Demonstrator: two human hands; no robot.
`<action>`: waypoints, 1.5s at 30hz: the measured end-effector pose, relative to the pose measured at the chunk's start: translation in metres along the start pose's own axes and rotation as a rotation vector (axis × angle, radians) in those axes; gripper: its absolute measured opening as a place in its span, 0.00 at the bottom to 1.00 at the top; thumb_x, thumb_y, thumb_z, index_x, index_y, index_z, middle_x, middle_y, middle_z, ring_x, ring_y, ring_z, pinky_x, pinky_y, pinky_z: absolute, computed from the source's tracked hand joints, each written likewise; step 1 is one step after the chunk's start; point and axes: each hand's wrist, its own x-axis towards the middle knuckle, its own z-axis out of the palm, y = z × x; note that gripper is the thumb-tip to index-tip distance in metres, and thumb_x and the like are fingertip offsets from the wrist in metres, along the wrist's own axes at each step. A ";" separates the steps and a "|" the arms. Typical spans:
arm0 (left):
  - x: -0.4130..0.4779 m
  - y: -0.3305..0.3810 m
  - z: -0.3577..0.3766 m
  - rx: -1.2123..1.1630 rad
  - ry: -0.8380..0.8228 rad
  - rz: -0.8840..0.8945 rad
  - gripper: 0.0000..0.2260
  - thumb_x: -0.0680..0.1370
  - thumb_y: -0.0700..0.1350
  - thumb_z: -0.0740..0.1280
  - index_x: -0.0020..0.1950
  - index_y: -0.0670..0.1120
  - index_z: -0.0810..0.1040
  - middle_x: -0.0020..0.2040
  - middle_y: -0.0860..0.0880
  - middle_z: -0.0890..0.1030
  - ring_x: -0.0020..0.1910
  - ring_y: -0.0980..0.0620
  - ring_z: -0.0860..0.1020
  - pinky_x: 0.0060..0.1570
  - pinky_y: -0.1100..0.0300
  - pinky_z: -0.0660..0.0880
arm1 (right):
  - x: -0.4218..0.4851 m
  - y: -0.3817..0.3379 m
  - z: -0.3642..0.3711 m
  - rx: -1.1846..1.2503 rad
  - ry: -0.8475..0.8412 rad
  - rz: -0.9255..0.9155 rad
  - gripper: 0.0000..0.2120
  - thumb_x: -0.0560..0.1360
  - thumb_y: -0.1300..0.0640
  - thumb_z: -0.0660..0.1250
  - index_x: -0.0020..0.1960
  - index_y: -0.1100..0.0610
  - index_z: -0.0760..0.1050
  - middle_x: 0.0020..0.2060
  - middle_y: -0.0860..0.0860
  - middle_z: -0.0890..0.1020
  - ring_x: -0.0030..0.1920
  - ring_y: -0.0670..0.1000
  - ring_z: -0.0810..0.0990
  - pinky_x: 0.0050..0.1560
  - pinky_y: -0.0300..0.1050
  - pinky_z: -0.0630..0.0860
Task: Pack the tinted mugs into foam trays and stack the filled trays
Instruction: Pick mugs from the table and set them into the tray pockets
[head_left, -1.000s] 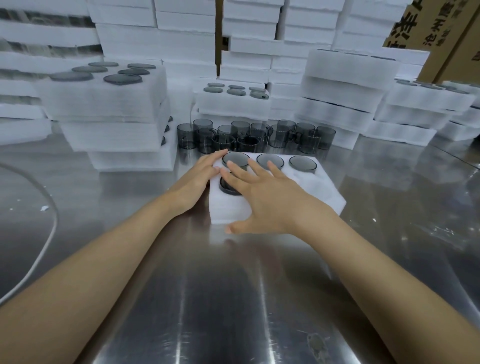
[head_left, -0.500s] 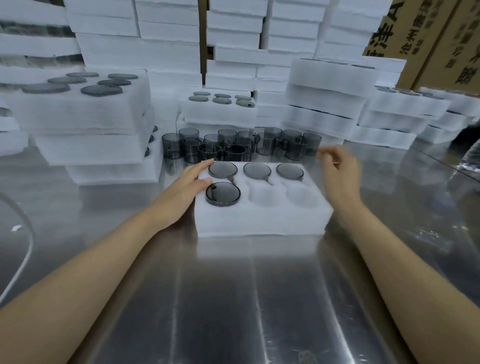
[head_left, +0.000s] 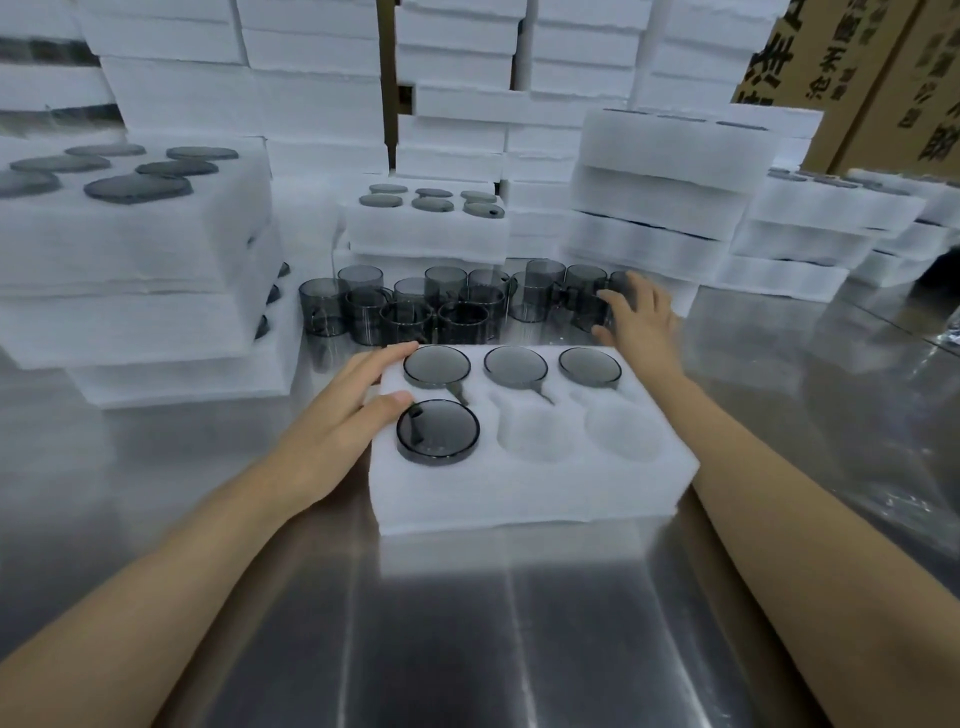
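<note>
- The foam tray (head_left: 530, 493) sits on the steel counter (head_left: 467, 623). It has three tinted mugs in its back row, a front-left mug (head_left: 437, 431), and two empty pockets (head_left: 535, 434).
- The left hand (head_left: 332, 431) rests flat against the tray's left edge, fingers straight.
- The right hand (head_left: 636, 322), fingers spread, is at the loose mugs (head_left: 415, 312) behind the tray. I cannot tell whether it grips one.
</note>
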 end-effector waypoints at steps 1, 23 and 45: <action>0.000 0.001 0.000 0.002 0.003 0.007 0.22 0.75 0.56 0.59 0.70 0.62 0.68 0.66 0.68 0.69 0.66 0.71 0.65 0.62 0.67 0.63 | 0.000 0.001 0.001 0.035 0.017 0.006 0.21 0.77 0.58 0.66 0.69 0.58 0.70 0.75 0.59 0.59 0.75 0.60 0.53 0.70 0.57 0.54; -0.005 0.008 -0.001 0.060 0.008 -0.051 0.16 0.82 0.51 0.59 0.70 0.62 0.68 0.70 0.59 0.68 0.70 0.58 0.66 0.70 0.55 0.61 | -0.087 -0.014 -0.053 0.718 0.105 0.354 0.07 0.76 0.59 0.69 0.51 0.61 0.77 0.55 0.59 0.77 0.52 0.53 0.75 0.56 0.42 0.72; -0.002 0.004 -0.001 0.031 -0.015 -0.045 0.17 0.82 0.49 0.60 0.71 0.61 0.68 0.71 0.58 0.68 0.70 0.60 0.64 0.70 0.58 0.59 | -0.110 -0.098 -0.116 1.055 -0.266 -0.108 0.17 0.66 0.43 0.72 0.54 0.40 0.75 0.48 0.41 0.81 0.48 0.47 0.81 0.51 0.42 0.76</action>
